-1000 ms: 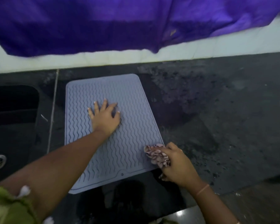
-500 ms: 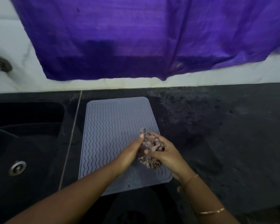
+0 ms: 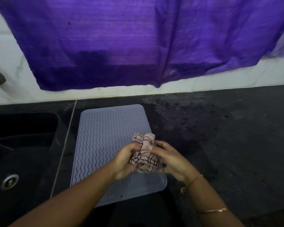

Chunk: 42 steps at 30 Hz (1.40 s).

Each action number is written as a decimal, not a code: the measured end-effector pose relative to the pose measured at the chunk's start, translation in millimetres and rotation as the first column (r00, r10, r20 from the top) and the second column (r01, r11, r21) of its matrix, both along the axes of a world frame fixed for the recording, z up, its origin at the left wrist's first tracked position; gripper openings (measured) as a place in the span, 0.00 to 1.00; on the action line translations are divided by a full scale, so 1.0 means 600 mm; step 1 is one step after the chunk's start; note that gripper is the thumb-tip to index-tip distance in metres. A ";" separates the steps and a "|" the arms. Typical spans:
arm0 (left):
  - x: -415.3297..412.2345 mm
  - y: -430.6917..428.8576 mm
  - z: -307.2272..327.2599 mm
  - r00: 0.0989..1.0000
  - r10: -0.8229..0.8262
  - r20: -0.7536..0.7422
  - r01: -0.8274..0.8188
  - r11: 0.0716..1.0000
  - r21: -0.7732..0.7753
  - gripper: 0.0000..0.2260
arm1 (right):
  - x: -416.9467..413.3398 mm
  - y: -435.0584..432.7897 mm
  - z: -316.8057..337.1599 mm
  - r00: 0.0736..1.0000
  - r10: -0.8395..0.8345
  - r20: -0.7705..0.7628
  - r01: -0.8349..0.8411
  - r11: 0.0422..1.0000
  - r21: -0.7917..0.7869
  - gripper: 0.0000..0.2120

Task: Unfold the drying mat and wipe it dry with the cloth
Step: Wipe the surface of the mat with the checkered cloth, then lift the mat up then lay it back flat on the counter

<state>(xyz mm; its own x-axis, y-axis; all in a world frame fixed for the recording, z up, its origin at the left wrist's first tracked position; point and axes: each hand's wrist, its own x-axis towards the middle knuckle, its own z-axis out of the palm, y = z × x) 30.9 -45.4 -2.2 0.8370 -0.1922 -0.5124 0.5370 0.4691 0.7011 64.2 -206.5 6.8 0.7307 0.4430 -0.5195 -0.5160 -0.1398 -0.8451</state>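
The grey drying mat (image 3: pixel 105 145) lies unfolded and flat on the dark table (image 3: pixel 228 136), just right of the black sink (image 3: pixel 23 153). Above its near right part, the left hand (image 3: pixel 124 161) and right hand (image 3: pixel 169 158) hold the bunched patterned cloth (image 3: pixel 144 153) between them, fingers of both closed on it

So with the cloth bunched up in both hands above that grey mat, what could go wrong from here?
Two risks, I think. Neither the left hand nor the right hand is pinning the drying mat, whose near edge seems to overhang the counter, so a hard wipe could slide it. And the cloth is wadded, so it may smear water rather than lift it.
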 end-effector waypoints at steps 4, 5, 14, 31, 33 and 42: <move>0.025 -0.045 0.003 0.979 -0.157 0.130 0.079 0.880 0.468 0.12 | 0.012 -0.022 0.000 0.972 -0.129 0.196 0.152 0.982 -0.111 0.11; 0.034 -0.051 0.003 0.968 -0.208 0.142 0.100 0.834 0.543 0.13 | 0.021 -0.030 0.001 0.955 -0.188 0.228 0.217 0.970 -0.107 0.09; 0.033 0.024 -0.037 0.957 -0.275 0.091 0.008 0.337 0.942 0.18 | 0.151 -0.119 -0.045 0.972 -0.041 0.233 0.182 0.759 -0.626 0.17; -0.063 0.111 -0.032 0.795 -0.578 -0.184 0.137 -0.124 0.983 0.14 | 0.111 -0.064 -0.133 0.675 0.636 0.374 0.376 0.139 -0.916 0.29; -0.080 0.115 -0.032 0.784 -0.590 -0.193 0.142 -0.133 0.981 0.14 | 0.096 -0.052 -0.114 0.682 0.613 0.399 0.384 0.164 -0.909 0.29; -0.142 0.140 -0.048 0.705 -0.508 -0.495 0.329 -0.383 0.863 0.32 | -0.075 0.041 -0.111 0.256 0.722 0.642 -0.067 0.676 -0.734 0.28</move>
